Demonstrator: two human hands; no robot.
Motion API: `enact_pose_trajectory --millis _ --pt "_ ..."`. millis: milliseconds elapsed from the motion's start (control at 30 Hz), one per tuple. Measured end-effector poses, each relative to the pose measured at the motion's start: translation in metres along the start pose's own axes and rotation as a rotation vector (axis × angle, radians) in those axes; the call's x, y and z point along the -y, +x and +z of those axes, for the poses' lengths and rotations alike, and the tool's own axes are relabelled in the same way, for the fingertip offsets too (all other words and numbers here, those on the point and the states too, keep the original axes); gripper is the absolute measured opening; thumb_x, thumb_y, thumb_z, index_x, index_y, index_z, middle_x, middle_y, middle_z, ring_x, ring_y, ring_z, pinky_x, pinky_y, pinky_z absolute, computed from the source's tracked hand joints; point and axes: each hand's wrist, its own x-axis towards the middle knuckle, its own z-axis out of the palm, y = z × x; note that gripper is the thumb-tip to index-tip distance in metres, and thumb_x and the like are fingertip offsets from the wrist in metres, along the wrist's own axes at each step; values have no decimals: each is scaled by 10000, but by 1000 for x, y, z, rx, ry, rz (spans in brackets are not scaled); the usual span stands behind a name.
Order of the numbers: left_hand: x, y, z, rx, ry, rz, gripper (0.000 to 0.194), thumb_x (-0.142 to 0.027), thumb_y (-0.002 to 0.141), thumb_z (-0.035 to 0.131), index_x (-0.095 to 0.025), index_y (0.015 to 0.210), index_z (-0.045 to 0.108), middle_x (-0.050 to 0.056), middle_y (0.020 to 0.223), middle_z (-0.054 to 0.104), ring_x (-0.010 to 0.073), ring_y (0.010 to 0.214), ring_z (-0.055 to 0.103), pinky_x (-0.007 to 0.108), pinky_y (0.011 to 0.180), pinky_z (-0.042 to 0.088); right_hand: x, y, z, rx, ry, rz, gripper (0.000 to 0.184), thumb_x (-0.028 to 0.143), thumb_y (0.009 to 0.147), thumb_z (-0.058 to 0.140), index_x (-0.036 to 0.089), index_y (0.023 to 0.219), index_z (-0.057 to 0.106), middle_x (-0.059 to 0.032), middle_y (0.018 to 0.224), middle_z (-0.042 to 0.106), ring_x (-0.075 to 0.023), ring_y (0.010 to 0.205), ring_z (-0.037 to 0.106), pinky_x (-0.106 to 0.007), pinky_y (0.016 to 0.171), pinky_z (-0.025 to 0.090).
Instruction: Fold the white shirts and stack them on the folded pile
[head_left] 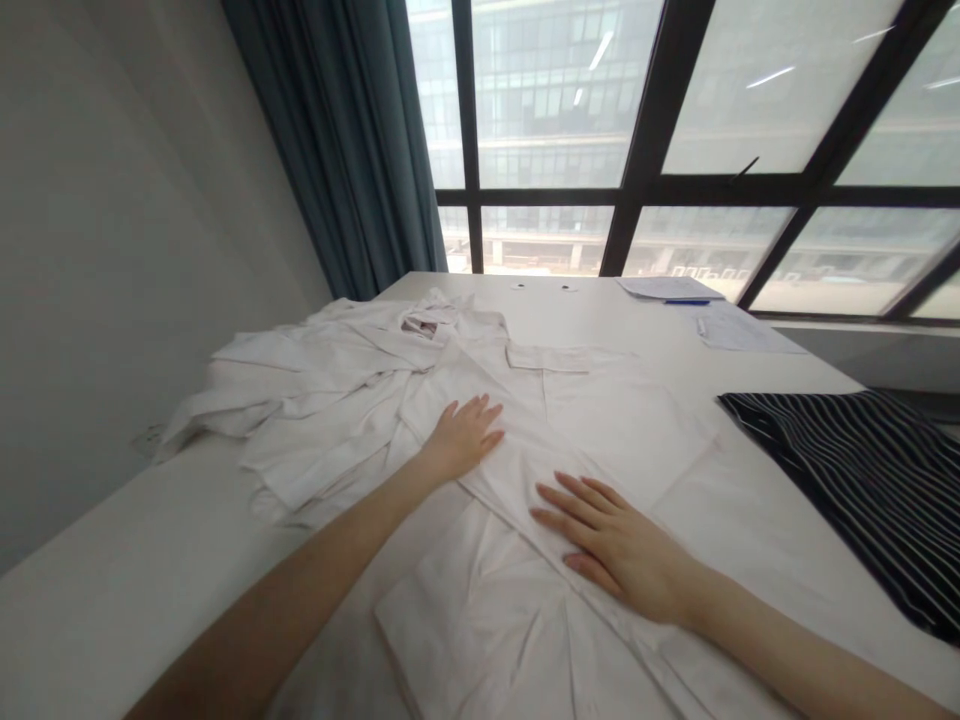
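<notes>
A white button-front garment with a chest pocket [547, 358], perhaps a shirt or lab coat, lies spread and crumpled on the white table [150, 560]. My left hand [463, 437] rests flat on its middle, fingers spread, gripping nothing. My right hand [607, 535] presses palm-down on the fabric nearer me, also with fingers apart. A bunched white sleeve section [300, 420] lies in folds to the left of my left hand. The collar [424, 325] sits at the far end, and a folded panel [465, 640] lies under my forearms.
A black-and-white striped cloth [847, 490] lies at the right table edge. Papers [667, 288] and a blue pen [686, 301] sit at the far edge, with another sheet [739, 330] beside them. A wall runs along the left side; a large window [750, 130] stands beyond the table.
</notes>
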Motion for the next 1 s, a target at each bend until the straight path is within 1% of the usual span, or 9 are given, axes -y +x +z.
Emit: enact_pose_trajectory --millis 167,267,333,433,533,600,700,867,1000 --pt "-3 -19 3 30 -98 97 510 -449 986 396 -258 1458 384 109 1546 329 285 1420 308 512 1112 276 -2 -2 -3 -86 194 121 532 282 929 498 222 1442 369 -97 1515 397 -220 1402 335 -437 1142 307" --pt "-1 -22 0 -53 -124 98 428 -374 983 428 -233 1384 484 111 1495 419 273 1382 379 519 1113 275 -2 -3 -3 -193 330 226 330 205 844 562 194 1171 518 -132 1370 533 -216 1306 465 -393 1085 392" --pt "-3 -23 -6 -115 -136 158 363 -322 976 450 -214 1306 554 110 1434 499 266 1342 433 528 1119 258 -2 -3 -3 -235 380 250 169 173 815 568 216 973 526 -121 1311 561 -216 1252 515 -377 1040 434" --pt "-15 -26 -19 -165 -182 275 284 -273 963 473 -197 1197 615 102 1341 586 260 1283 496 527 1111 270 -1 -1 -1 -269 388 278 100 144 820 532 228 845 485 -110 1277 561 -193 1077 621 -337 894 518" --pt "-35 -32 -32 -154 -311 420 239 -244 963 470 -195 1147 615 85 1297 615 218 1235 538 443 1077 350 0 1 1 -306 329 284 94 142 845 497 229 820 473 -109 1228 576 -168 941 654 -311 800 539" --pt "-47 -38 -36 -132 -401 540 217 -234 959 476 -190 1127 605 76 1302 611 189 1243 529 379 1073 368 -1 1 3 -339 256 253 89 146 851 497 229 826 482 -110 1202 587 -188 1028 631 -331 871 521" --pt "-59 -46 -33 -115 -435 660 206 -224 946 491 -176 1110 607 92 1343 580 194 1278 497 370 1099 342 -2 -1 6 -385 181 213 99 132 857 487 229 837 487 -102 1164 604 -198 1092 606 -339 927 498" --pt "-59 -49 -23 -111 -417 690 302 -202 951 461 -231 1214 606 91 1428 507 204 1298 484 402 1091 342 -5 -5 5 -417 228 229 102 134 872 475 230 842 484 -75 1113 613 -150 912 649 -278 803 528" --pt "-57 -48 -19 -161 -428 720 329 -158 929 451 -214 1211 611 46 1369 575 199 1291 496 408 1101 321 -5 -4 3 -398 249 207 102 133 871 481 231 844 489 -68 1102 613 -147 919 641 -276 808 516"
